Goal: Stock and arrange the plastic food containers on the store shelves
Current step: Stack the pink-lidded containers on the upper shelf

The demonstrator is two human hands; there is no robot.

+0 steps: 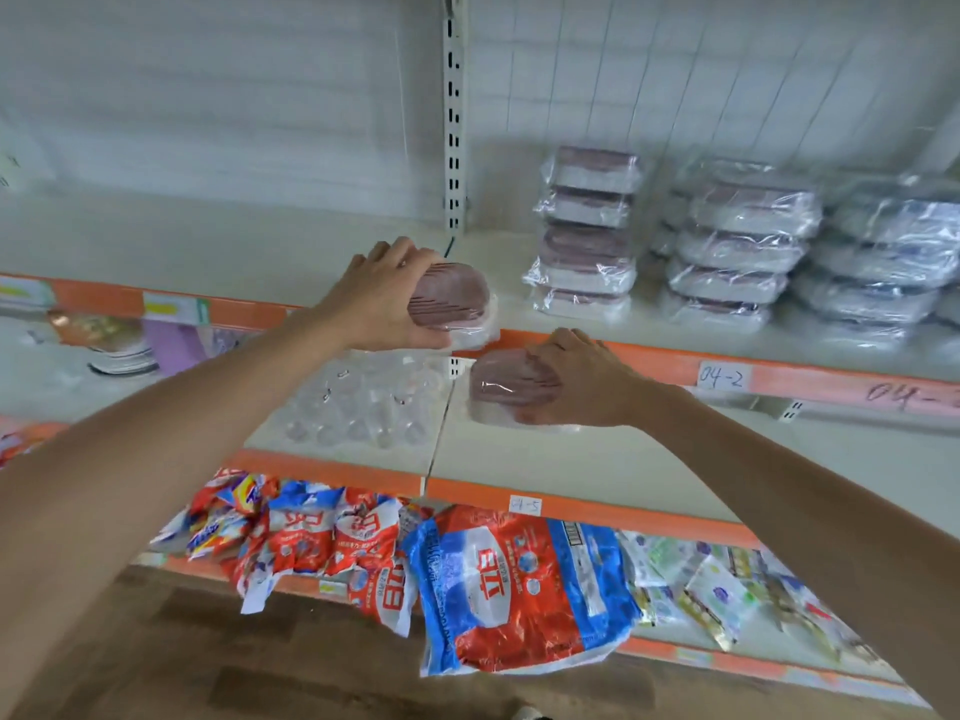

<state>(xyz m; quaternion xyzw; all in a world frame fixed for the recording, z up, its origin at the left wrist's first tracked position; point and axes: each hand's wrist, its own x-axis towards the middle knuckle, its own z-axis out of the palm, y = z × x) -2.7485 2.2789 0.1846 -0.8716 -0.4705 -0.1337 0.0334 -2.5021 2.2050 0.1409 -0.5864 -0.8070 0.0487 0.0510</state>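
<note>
Two shrink-wrapped food containers, one per grip: my left hand (pixel 382 293) curls around one container (pixel 452 298) at the upper shelf (pixel 311 252) edge, my right hand (pixel 582 379) clasps another (pixel 501 387) on the middle shelf (pixel 597 459); light, stiff, slippery film, best held across the lid edges
</note>
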